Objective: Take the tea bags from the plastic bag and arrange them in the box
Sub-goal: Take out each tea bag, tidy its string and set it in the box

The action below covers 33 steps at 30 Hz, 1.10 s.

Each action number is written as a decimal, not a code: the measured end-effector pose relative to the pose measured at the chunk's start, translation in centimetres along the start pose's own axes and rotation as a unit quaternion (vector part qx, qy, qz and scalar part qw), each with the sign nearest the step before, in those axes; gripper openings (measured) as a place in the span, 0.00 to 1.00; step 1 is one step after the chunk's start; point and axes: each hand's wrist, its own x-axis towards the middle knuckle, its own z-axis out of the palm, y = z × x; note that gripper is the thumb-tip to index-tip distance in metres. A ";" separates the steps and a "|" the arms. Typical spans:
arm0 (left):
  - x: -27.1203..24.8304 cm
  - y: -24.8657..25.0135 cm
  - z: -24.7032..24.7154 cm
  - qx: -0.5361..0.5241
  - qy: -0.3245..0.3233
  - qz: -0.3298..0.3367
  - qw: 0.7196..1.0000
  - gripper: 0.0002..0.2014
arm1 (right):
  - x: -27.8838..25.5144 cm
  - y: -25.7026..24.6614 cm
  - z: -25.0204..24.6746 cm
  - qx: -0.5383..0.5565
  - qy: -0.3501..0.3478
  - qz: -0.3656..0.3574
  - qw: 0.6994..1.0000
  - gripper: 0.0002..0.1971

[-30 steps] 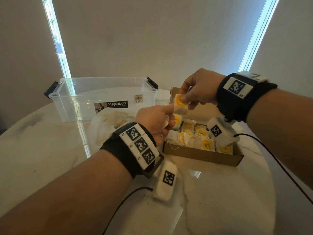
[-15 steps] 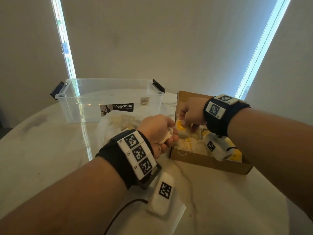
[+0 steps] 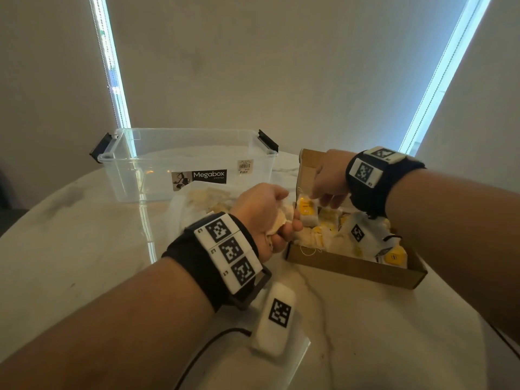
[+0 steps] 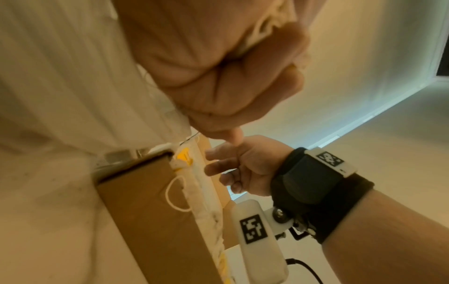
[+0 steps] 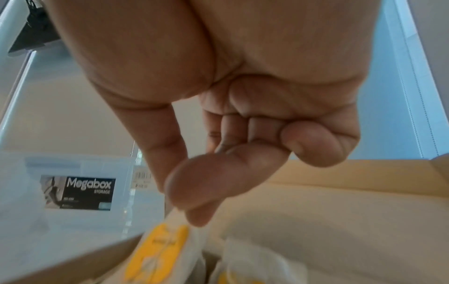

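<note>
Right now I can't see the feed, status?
Left hand grips tea bags. Right hand pinches one tea bag, standing it in the box. Nothing in the way.

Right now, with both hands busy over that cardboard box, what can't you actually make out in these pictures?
- How many tea bags the left hand grips: head view, fingers cover them.
- Whether the right hand pinches the yellow-tagged tea bag: right wrist view, blurred.
- Contents of the plastic bag: head view, hazy film.
- Far floor of the cardboard box: right wrist hides it.
</note>
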 end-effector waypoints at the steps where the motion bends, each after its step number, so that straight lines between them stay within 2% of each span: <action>1: -0.1 0.1 0.0 -0.023 -0.009 0.003 1.000 0.21 | -0.4 0.0 -0.6 0.007 0.022 -0.004 1.000 0.08; 5: -0.6 0.0 0.4 -0.101 -0.027 0.038 0.994 0.24 | -3.0 -0.5 -2.5 0.005 0.085 -0.066 0.994 0.10; 7: -0.8 -0.1 0.9 -0.122 -0.032 0.057 0.990 0.24 | -4.5 -0.8 -2.8 0.042 0.065 -0.104 0.992 0.09; 9: -1.0 -0.1 1.5 -0.135 -0.035 0.070 0.988 0.24 | -5.8 -0.9 -2.6 0.063 0.014 -0.125 0.990 0.08; 12: -1.5 -0.2 2.3 -0.145 -0.053 0.080 0.985 0.22 | -6.8 -0.9 -2.0 0.036 -0.023 -0.146 0.988 0.08; 16: -1.9 -0.1 2.8 -0.146 -0.068 0.082 0.984 0.22 | -7.6 -0.6 -2.0 0.004 -0.014 -0.187 0.982 0.07; 21: -2.0 -0.1 2.5 -0.143 -0.073 0.089 0.983 0.23 | -8.1 0.4 -3.2 0.067 0.005 -0.188 0.980 0.03; 24: -2.1 0.0 2.5 -0.154 -0.077 0.097 0.980 0.20 | -8.3 0.6 -3.4 0.068 0.014 -0.193 0.979 0.04; 28: -1.7 0.1 2.6 -0.143 -0.054 0.083 0.985 0.13 | -8.4 0.1 -3.0 0.068 0.046 -0.229 0.970 0.07; 33: -0.5 0.2 2.3 -0.160 -0.004 0.080 0.984 0.13 | -9.1 -1.0 -2.5 0.005 0.024 -0.239 0.971 0.09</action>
